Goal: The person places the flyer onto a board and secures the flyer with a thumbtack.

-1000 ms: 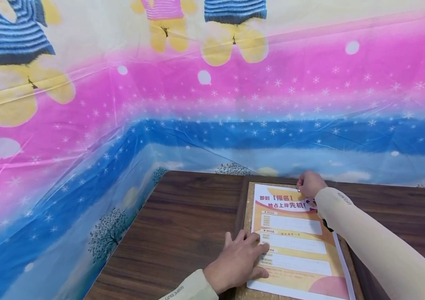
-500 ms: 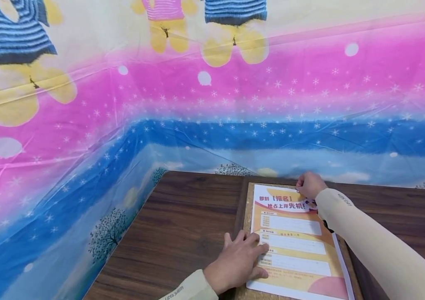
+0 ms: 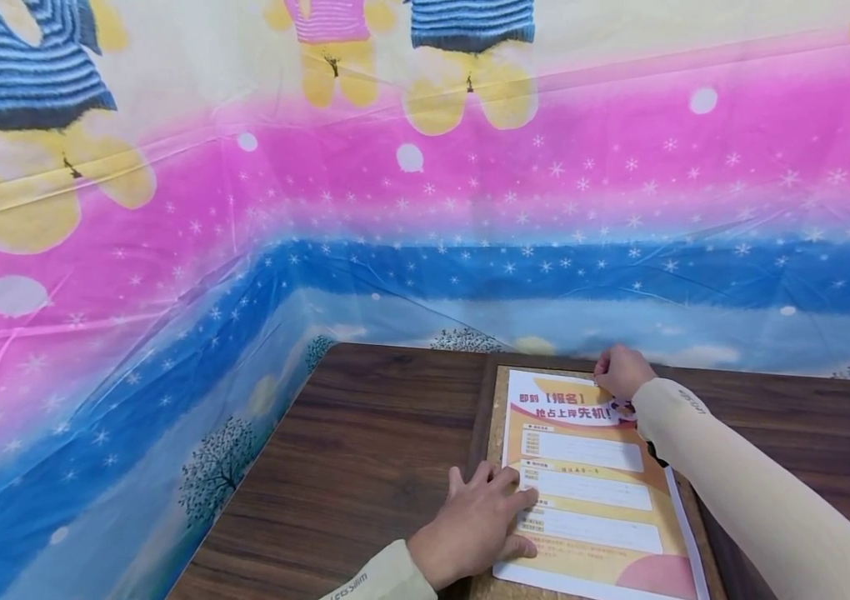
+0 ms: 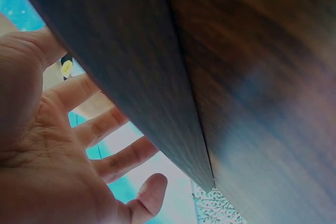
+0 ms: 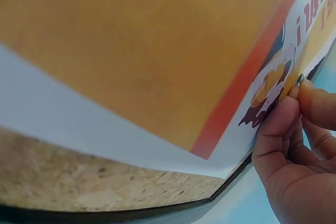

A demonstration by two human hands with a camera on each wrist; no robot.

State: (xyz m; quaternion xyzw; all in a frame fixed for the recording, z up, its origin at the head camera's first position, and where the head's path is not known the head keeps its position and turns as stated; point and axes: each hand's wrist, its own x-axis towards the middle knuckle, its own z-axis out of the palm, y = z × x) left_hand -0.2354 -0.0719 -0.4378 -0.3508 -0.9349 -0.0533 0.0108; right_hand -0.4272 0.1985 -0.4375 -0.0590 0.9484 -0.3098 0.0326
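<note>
A printed poster [image 3: 590,492] in orange, white and red lies on a framed cork board [image 3: 498,417]. My left hand [image 3: 473,517] rests with spread fingers over the board's left side, fingertips on the poster's left edge. In the left wrist view, that hand's palm [image 4: 47,150] faces the camera beside the board's dark wooden frame [image 4: 121,61]. My right hand [image 3: 623,371] is at the poster's top edge, toward the right corner. Between its thumb and fingers it pinches a small shiny pin [image 5: 300,80], mostly hidden by the fingertips.
The board lies on a dark wood-grain table [image 3: 350,433]. Behind and to the left hangs a colourful cloth [image 3: 470,267] with snowflakes and trees, close along the table's back edge. Bare cork [image 5: 105,182] shows beside the poster in the right wrist view.
</note>
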